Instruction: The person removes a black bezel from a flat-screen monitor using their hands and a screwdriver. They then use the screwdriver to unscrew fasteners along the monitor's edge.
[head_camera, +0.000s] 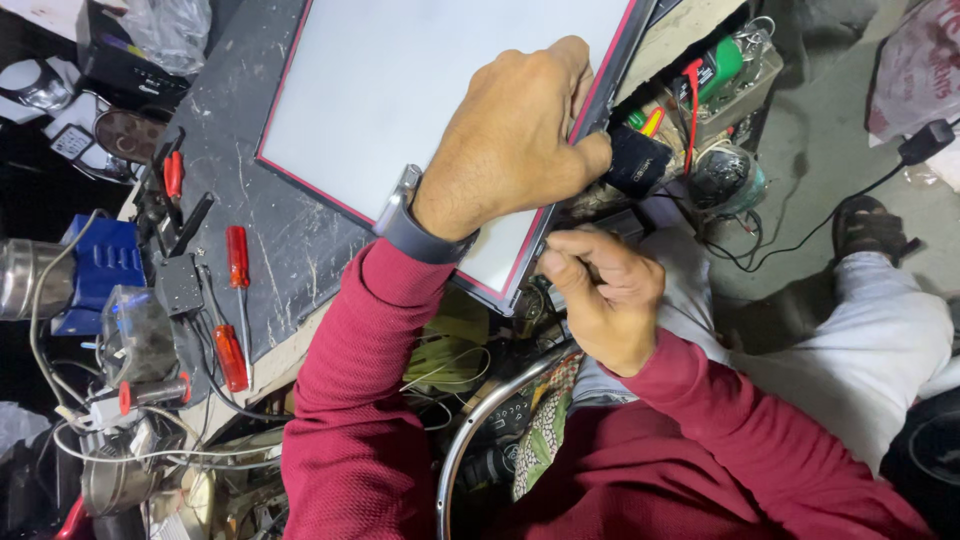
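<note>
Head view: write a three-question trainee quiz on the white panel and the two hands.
1. True or false: the left hand lies on the right edge of the white panel.
2. What colour is the panel's thin border? A) green B) red C) yellow
3. Fill in: to the left of the panel, on the dark worktop, lie screwdrivers with ____ handles.

Key
1. True; its fingers curl over that edge.
2. B; a red line runs round the white face.
3. Red. The right hand is closed just below the panel's lower corner; what it pinches cannot be made out.
</note>
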